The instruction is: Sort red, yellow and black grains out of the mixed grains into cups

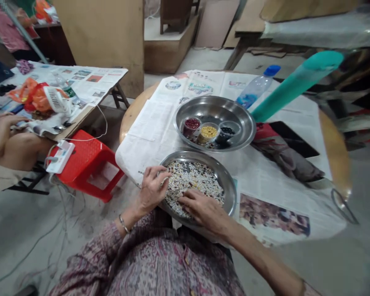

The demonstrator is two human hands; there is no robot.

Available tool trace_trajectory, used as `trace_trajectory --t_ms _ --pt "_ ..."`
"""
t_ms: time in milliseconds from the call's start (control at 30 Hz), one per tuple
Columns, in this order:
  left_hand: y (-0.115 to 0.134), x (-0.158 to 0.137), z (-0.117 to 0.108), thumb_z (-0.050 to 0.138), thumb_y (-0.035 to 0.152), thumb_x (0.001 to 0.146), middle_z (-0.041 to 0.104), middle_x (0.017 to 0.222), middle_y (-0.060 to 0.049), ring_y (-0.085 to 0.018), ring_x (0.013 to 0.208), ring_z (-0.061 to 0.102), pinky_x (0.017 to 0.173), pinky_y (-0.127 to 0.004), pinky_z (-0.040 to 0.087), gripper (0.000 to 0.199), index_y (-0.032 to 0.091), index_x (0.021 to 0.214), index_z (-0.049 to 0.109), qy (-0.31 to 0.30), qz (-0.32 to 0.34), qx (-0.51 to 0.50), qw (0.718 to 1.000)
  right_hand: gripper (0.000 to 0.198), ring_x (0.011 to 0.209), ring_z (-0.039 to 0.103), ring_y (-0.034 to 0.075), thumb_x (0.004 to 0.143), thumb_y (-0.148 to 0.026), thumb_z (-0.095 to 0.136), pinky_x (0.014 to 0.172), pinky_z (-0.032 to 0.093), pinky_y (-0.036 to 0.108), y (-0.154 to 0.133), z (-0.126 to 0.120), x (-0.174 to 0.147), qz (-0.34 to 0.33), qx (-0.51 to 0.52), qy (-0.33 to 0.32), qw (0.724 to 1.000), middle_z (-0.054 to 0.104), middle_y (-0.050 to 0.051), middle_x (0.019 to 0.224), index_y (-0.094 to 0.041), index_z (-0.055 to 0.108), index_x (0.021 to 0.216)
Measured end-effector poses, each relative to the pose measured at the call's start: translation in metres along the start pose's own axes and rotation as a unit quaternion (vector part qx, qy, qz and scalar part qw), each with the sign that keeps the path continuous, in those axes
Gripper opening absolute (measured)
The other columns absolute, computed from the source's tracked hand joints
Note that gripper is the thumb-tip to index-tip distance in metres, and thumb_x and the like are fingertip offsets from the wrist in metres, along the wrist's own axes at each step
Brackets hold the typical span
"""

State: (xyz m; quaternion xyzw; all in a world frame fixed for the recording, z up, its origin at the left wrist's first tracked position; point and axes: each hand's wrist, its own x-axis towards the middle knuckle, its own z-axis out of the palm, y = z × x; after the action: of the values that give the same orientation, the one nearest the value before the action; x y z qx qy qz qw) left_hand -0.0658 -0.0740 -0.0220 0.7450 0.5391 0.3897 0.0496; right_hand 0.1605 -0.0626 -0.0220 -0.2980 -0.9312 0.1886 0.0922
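beside the grain bowl (pixel 230 183) — newspaper (pixel 265 176), illegibly blurred.

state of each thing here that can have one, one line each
Near pan, covered with mixed grains
Far basin, holding three cups
Cups, contents red, yellow, black
Bottle, capped
Red stool, upright
Power strip, resting on stool
Fan, on or off unclear
Left hand, loosely curled
Right hand, touching grains
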Motion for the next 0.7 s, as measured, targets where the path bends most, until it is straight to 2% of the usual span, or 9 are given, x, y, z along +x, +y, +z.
trace_trajectory --t_ms 100,200,267,333,400,467,600,700 --pt "0.004 -0.013 0.013 0.057 0.015 0.093 0.068 0.111 -0.009 -0.024 0.109 0.061 0.099 -0.048 0.050 0.015 0.023 0.100 0.068 -0.002 -0.028 -0.012 1.000 0.031 0.085 0.065 0.020 0.092 -0.009 0.044 0.071 0.053 0.031 0.014 0.003 0.019 0.038 -0.042 0.052 0.997 0.066 0.007 0.094 -0.022 0.068 0.108" --pt "0.002 -0.016 0.022 0.057 0.018 0.092 0.066 0.115 -0.011 -0.026 0.115 0.060 0.103 -0.051 0.049 0.018 0.023 0.107 0.067 -0.003 -0.076 -0.007 0.997 0.029 0.086 0.064 0.023 0.093 -0.014 0.045 0.072 0.052 0.034 0.023 0.001 0.040 0.075 -0.079 0.116 0.987 0.068 0.009 0.098 -0.022 0.068 0.109" --pt "-0.001 -0.018 0.026 0.055 0.017 0.092 0.064 0.120 -0.012 -0.028 0.119 0.058 0.104 -0.051 0.049 0.024 0.022 0.113 0.064 -0.007 -0.104 0.003 0.995 0.022 0.095 0.063 0.026 0.094 -0.021 0.050 0.079 0.052 0.037 0.018 0.002 0.051 0.050 -0.088 0.134 0.986 0.069 0.010 0.104 -0.023 0.068 0.107" --pt "-0.004 -0.021 0.028 0.052 0.015 0.091 0.062 0.123 -0.013 -0.028 0.121 0.056 0.105 -0.052 0.049 0.028 0.022 0.117 0.061 -0.002 -0.118 0.003 0.993 0.019 0.107 0.060 0.028 0.093 -0.026 0.055 0.089 0.051 0.042 0.006 0.006 0.059 -0.009 -0.089 0.127 0.988 0.069 0.011 0.114 -0.022 0.067 0.107" --pt "-0.006 -0.024 0.031 0.049 0.014 0.092 0.062 0.122 -0.013 -0.028 0.121 0.057 0.106 -0.052 0.048 0.030 0.022 0.118 0.060 0.015 -0.116 -0.012 0.993 0.019 0.112 0.057 0.029 0.090 -0.024 0.057 0.096 0.048 0.044 -0.003 0.012 0.063 -0.059 -0.090 0.108 0.988 0.068 0.011 0.119 -0.022 0.067 0.107" --pt "-0.008 -0.026 0.033 0.047 0.013 0.092 0.063 0.120 -0.012 -0.027 0.119 0.058 0.106 -0.050 0.048 0.028 0.022 0.116 0.060 0.032 -0.106 -0.029 0.993 0.017 0.110 0.058 0.029 0.089 -0.021 0.055 0.096 0.048 0.045 -0.002 0.015 0.062 -0.065 -0.103 0.095 0.988 0.069 0.011 0.114 -0.021 0.067 0.101" --pt "-0.007 -0.023 0.028 0.051 0.015 0.092 0.065 0.119 -0.012 -0.025 0.118 0.058 0.107 -0.047 0.047 0.023 0.022 0.110 0.062 0.012 -0.096 -0.004 0.995 0.020 0.101 0.061 0.029 0.091 -0.021 0.049 0.090 0.051 0.044 0.027 0.010 0.046 0.000 -0.121 0.114 0.986 0.070 0.011 0.104 -0.023 0.069 0.093" --pt "0.001 -0.012 0.013 0.060 0.029 0.092 0.063 0.125 -0.012 -0.028 0.122 0.055 0.108 -0.048 0.044 0.022 0.021 0.112 0.064 -0.064 -0.053 0.062 0.995 0.026 0.099 0.063 0.031 0.092 -0.024 0.044 0.088 0.053 0.048 0.053 0.004 0.023 0.072 -0.123 0.148 0.979 0.071 0.013 0.105 -0.024 0.069 0.097"
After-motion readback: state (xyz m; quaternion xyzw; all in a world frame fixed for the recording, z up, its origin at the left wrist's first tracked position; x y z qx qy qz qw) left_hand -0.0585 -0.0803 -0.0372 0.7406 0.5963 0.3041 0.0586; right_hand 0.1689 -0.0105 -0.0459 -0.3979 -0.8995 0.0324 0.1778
